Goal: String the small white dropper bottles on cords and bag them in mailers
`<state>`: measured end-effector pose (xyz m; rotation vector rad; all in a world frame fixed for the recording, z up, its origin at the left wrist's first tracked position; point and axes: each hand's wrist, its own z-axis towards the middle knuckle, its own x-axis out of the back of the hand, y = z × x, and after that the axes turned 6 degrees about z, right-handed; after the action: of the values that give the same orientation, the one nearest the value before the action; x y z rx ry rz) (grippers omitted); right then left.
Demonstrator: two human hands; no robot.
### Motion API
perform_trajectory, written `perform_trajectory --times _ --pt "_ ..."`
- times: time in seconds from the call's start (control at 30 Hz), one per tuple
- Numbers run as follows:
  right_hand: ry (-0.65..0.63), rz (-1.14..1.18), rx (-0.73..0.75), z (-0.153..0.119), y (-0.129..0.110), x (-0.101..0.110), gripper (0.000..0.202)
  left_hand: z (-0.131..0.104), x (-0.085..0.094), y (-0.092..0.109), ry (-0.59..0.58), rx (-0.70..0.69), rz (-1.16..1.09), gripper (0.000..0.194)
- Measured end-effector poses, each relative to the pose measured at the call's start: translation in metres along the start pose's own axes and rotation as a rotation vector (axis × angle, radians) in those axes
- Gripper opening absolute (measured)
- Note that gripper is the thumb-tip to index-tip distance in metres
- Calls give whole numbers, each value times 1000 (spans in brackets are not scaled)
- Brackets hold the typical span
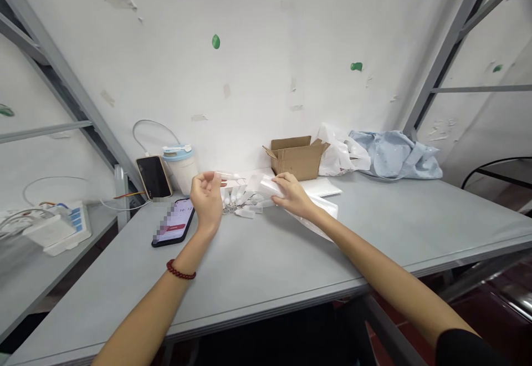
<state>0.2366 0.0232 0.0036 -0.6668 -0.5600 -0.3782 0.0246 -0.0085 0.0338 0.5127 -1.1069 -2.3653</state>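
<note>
Raised over the desk, my left hand [206, 199] is closed, with a small clear tube-like piece [228, 176] pinched between thumb and fingers. A thin loop seems to hang from that piece's right end. My right hand [294, 194] grips a clear plastic bag [324, 211], whose lower part trails under my wrist onto the desk. Between the hands lies a pile of small clear and white pieces [245, 202], some with thin metal-looking rings; their exact kind is too small to tell.
Behind the pile stands an open cardboard box [297, 161], beside a white plastic bag [341, 152] and light blue cloth [399, 152]. On the left are a lit phone [177, 222], a propped phone [153, 177], a blue-lidded cup [182, 169] and a power strip [68, 227].
</note>
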Motion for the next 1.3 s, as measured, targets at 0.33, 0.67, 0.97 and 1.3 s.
perform_trajectory --times 0.33,0.67,0.97,1.3 --pt "-49 28 105 -4 -18 -2 39 -11 -4 -19 -282 148 89 23" --pt "24 10 135 -3 -14 -1 38 -18 -7 -18 -358 102 232 36" --pt "20 34 148 -5 -20 -1 37 -25 -10 -16 -545 222 276 63" --pt "-178 49 187 -9 -26 -7 30 -30 -7 0 -1023 377 310 80"
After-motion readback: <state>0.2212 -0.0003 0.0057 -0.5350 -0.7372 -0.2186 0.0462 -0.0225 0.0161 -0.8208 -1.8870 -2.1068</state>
